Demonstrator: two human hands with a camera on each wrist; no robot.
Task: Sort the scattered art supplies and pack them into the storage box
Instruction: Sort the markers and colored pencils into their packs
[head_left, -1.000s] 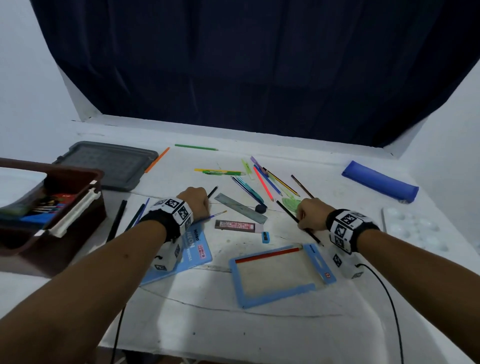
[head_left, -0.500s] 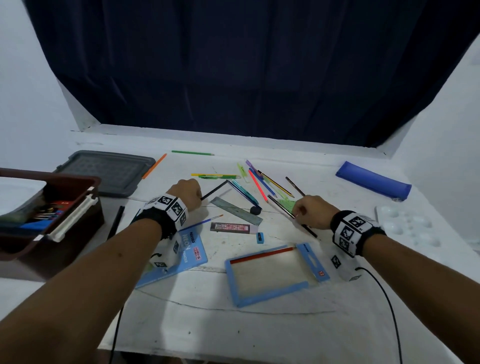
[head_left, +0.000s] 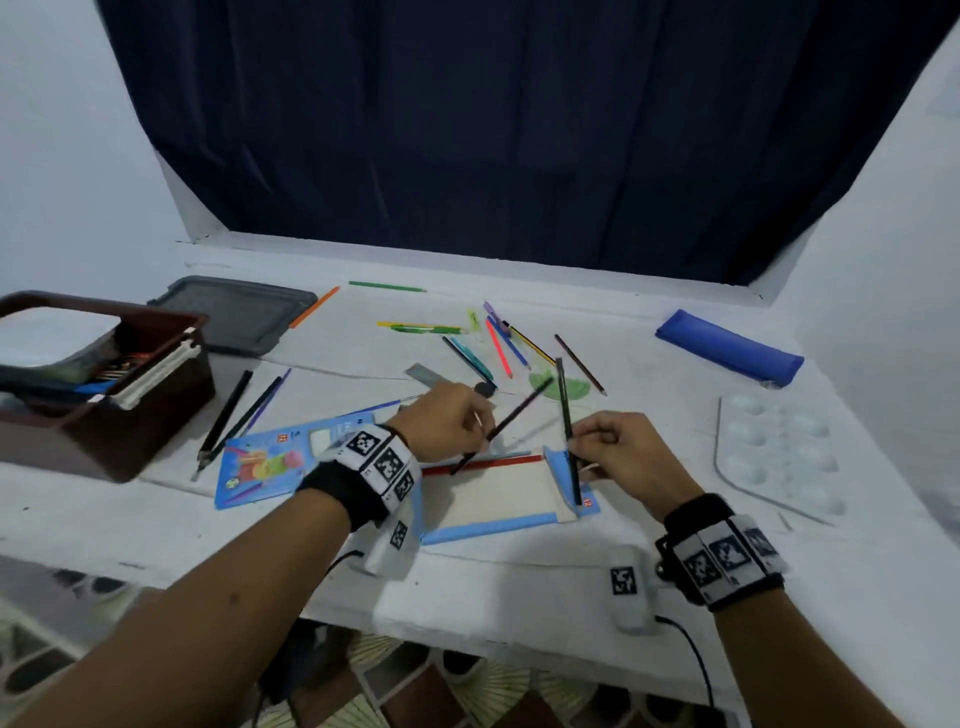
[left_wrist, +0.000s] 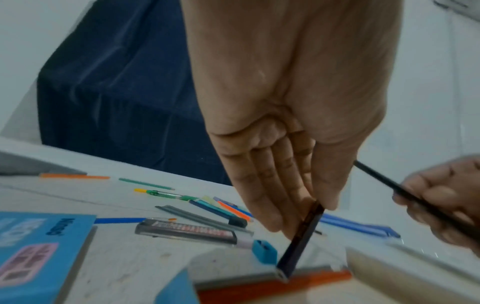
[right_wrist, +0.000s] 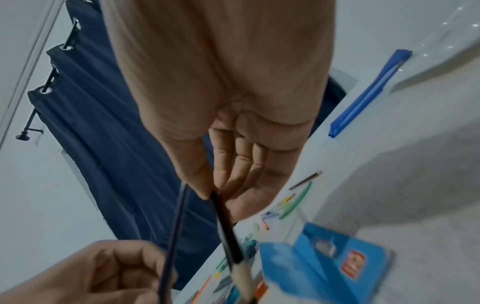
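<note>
Left hand (head_left: 447, 421): grip pinches a dark pencil (head_left: 511, 421) between thumb and fingers, slanted, its lower end just above the red edge of the open blue pencil case (head_left: 488, 530).
Right hand (head_left: 618, 457): grip pinches a second black pencil (head_left: 565, 410), nearly upright, its lower end over the case's raised right flap.
Storage box (head_left: 156, 415): brown, at the desk's left edge; holds a white divider strip, some pencils and blue and red items too dim to name.
Grey lid (head_left: 234, 312): flat on the desk behind the box.
Open blue pencil case: lies flat between the wrists, pale lining showing.
Blue zip pouch (head_left: 727, 345): far right, zipped flat.
White paint palette (head_left: 779, 457): right edge of the desk.
Desk (head_left: 519, 582): white; loose coloured pencils and pens fanned near the middle, a green protractor (head_left: 574, 387), a grey ruler (head_left: 423, 375), two dark pencils beside the box, a blue crayon pack (head_left: 265, 462).
</note>
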